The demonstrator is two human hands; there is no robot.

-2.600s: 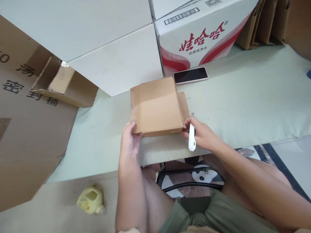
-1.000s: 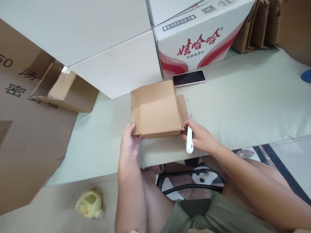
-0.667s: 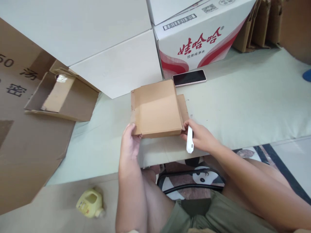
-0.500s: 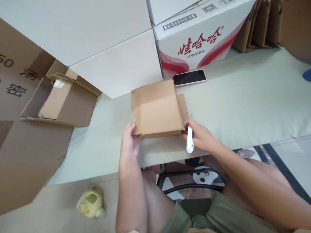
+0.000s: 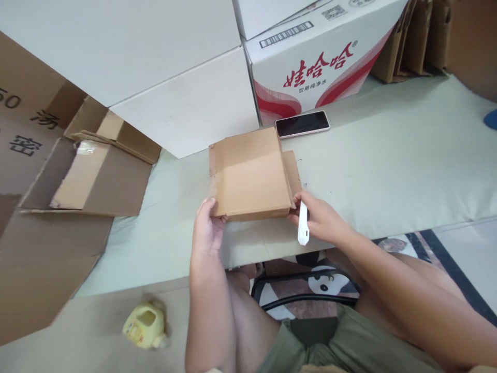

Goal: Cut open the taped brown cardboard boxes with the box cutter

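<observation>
Step in hand looks like steadying the shallow cardboard box [image 5: 252,173], flat on the bench [image 5: 388,160] below the phone [image 5: 303,124]: left hand [image 5: 208,225] grips its near-left corner, right hand [image 5: 318,217] grips the white cutter [image 5: 303,225], fingertips at the near-right corner, pinch there unclear. Next move calls for firm left hold, cutter tip clear of fingers.

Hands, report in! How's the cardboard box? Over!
Left hand gripping cardboard box. Right hand holding white cutter at near right corner. Phone by far right corner.
</observation>
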